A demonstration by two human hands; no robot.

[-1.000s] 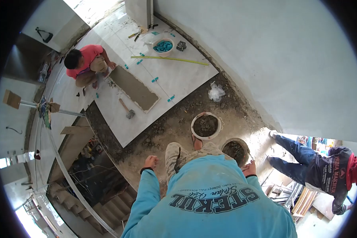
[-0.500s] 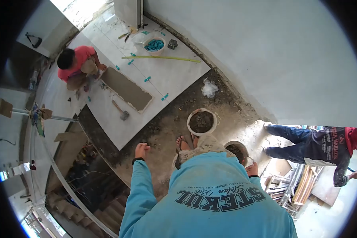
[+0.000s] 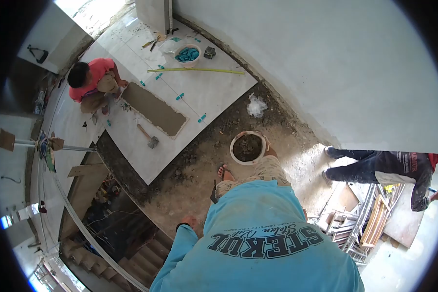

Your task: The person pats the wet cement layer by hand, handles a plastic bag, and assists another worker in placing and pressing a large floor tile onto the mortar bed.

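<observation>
The left arm is bent; the left hand (image 3: pixel 193 223) is just left of the shirt (image 3: pixel 250 207), finger pose unclear. The right hand (image 3: pixel 305 213) is almost hidden behind the shirt's right side.

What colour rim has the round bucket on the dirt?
The bucket's rim is whitish; see head view.

An indoor building site: pale floor tiles (image 3: pixel 214 90) stop at bare dirt (image 3: pixel 192 177), with a mortar bed (image 3: pixel 155 109) and mallet (image 3: pixel 153 142) left of centre, a bucket (image 3: pixel 232 150) mid-frame.
</observation>
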